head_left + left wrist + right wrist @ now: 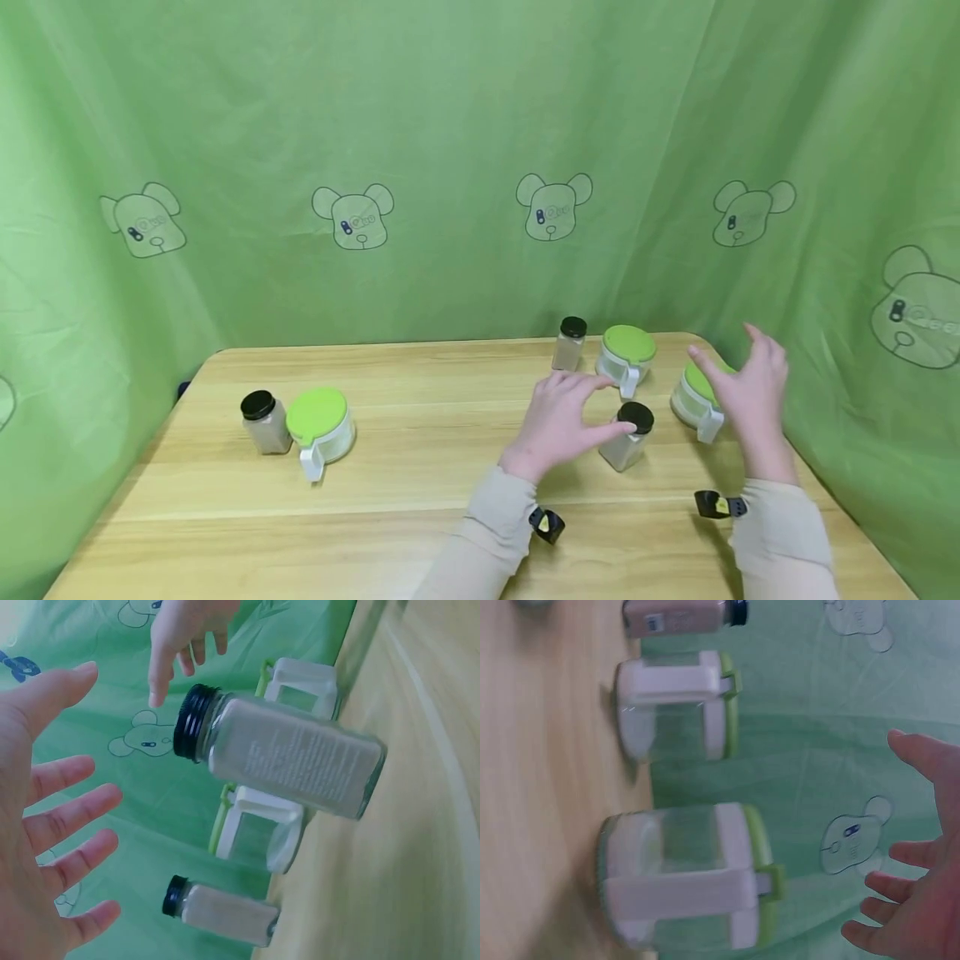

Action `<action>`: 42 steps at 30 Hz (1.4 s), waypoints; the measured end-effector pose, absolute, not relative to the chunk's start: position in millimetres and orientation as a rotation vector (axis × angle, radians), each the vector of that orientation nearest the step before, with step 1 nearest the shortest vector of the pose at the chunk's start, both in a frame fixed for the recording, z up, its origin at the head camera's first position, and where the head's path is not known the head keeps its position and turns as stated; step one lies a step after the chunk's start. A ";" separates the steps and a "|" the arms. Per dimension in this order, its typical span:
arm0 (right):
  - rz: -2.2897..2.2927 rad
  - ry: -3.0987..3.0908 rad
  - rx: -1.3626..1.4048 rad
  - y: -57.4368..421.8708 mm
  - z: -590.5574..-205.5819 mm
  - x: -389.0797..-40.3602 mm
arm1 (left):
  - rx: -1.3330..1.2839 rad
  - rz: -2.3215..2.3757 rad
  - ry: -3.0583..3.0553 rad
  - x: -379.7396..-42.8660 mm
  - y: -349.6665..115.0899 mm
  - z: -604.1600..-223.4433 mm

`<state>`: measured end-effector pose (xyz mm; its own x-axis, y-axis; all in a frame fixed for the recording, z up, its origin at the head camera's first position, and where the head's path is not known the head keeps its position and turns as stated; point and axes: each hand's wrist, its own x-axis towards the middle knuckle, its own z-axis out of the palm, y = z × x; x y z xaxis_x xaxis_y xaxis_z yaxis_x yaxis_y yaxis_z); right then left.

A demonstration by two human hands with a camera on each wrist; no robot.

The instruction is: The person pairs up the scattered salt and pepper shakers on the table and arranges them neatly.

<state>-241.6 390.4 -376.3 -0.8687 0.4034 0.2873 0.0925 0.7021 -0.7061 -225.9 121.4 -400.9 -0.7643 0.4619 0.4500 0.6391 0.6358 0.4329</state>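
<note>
My left hand [558,421], thumb and fingers spread apart, hovers beside a square glass spice jar [624,448] with a black lid. In the left wrist view the fingers stand apart from that jar [292,756], which is full of pale powder with printed text on its side. My right hand [759,392] is spread too, held over a round clear seasoning pot [690,406] with a green lid and white handle. The right wrist view has this pot [682,877] apart from the fingers of the right hand [922,900].
Behind the near jar stand another black-lidded jar [568,348] and a green-lidded pot [626,354]. A third jar [267,425] and pot [322,425] stand together at the left of the wooden table [420,483]. A green curtain [450,108] hangs behind and around the table.
</note>
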 end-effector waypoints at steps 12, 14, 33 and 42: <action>0.995 -2.554 -0.561 407.7 -404.6 -253.8 | -0.756 -0.892 -2.600 -223.0 139.6 -420.7; 0.989 -2.556 -0.571 409.3 -409.5 -254.5 | -0.747 -0.864 -2.607 -222.4 142.4 -424.0; 0.956 -2.650 -0.642 405.7 -433.4 -254.7 | -0.673 -0.758 -2.715 -218.2 159.6 -448.5; 0.926 -2.688 -0.693 409.3 -435.6 -253.8 | -0.648 -0.807 -2.739 -216.8 161.3 -450.3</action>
<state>-253.8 409.3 -435.6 -0.8661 0.4976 0.0478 0.3626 0.6911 -0.6252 -216.8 161.3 -450.3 -0.8805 0.3510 0.3186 0.4677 0.7530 0.4628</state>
